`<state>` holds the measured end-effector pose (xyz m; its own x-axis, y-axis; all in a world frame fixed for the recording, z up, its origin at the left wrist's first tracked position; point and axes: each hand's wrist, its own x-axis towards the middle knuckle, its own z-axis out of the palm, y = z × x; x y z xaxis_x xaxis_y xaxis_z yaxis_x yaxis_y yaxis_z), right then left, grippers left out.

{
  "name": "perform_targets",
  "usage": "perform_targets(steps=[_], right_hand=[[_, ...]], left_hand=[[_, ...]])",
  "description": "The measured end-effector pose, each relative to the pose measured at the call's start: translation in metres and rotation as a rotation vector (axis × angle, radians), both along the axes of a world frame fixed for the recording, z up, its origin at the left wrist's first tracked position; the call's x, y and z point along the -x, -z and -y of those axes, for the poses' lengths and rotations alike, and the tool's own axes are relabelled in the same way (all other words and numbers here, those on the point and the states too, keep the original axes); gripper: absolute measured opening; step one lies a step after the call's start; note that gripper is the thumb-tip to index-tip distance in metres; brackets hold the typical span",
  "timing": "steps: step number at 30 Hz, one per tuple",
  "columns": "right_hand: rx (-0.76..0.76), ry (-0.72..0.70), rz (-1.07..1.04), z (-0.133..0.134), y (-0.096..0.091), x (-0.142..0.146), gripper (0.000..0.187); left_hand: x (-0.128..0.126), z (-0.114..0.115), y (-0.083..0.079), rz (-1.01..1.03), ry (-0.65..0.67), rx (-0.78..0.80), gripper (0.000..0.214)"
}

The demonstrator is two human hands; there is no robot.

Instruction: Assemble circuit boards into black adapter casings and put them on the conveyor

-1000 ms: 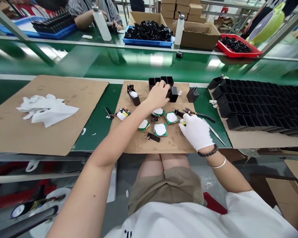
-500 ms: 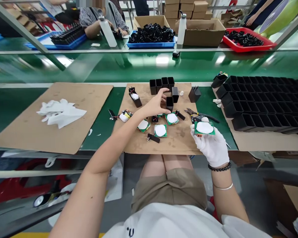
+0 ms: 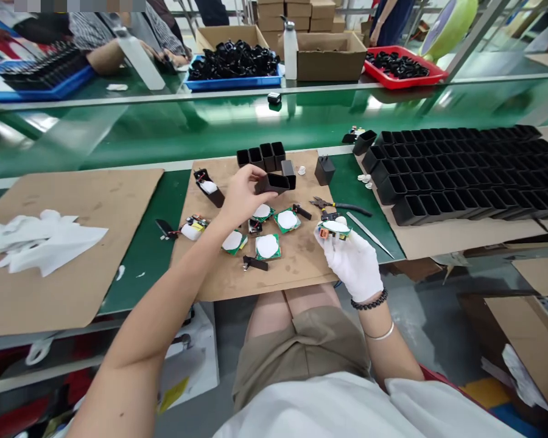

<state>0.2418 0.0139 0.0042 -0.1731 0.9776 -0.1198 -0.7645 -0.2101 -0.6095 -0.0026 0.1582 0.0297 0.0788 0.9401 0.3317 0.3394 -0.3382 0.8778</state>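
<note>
A black case [image 3: 273, 183] is pinched in the bare left hand [image 3: 240, 196] and a circuit board [image 3: 333, 229] gripped in the gloved right hand [image 3: 354, 261], so either could be dropped through misalignment.

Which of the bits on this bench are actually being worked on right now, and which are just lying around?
In use:
- left hand holding a black housing
- gloved right hand holding a green circuit board
- more boards and a row of housings on the cardboard mat

Lying about:
- white tissue
- pliers
- white bottle
- red tray
</note>
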Motion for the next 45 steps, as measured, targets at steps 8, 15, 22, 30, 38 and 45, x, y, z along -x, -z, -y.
perform_targets(steps=[8, 15, 22, 30, 38, 45], right_hand=[[-0.491, 0.708, 0.584, 0.022, -0.038, 0.024, 0.038], [-0.838, 0.886, 0.916, 0.047, -0.055, 0.049, 0.058], [-0.759, 0.878, 1.160, 0.058, -0.047, 0.055, 0.056], [-0.732, 0.873, 1.210, 0.062, -0.054, 0.059, 0.043], [-0.793, 0.802, 1.292, 0.060, -0.059, 0.055, 0.036], [-0.741, 0.856, 1.286, 0.058, -0.057, 0.063, 0.031]], left_hand=[[-0.050, 0.126, -0.017, 0.217, -0.103, -0.448, 0.036], [-0.064, 0.156, -0.006, 0.313, -0.221, -0.590, 0.036], [-0.067, 0.161, -0.006, 0.267, -0.241, -0.663, 0.035], [-0.075, 0.159, 0.000, 0.266, -0.300, -0.724, 0.030], [-0.079, 0.156, 0.003, 0.253, -0.340, -0.745, 0.024], [-0.081, 0.154, 0.006, 0.355, -0.305, -0.749, 0.023]])
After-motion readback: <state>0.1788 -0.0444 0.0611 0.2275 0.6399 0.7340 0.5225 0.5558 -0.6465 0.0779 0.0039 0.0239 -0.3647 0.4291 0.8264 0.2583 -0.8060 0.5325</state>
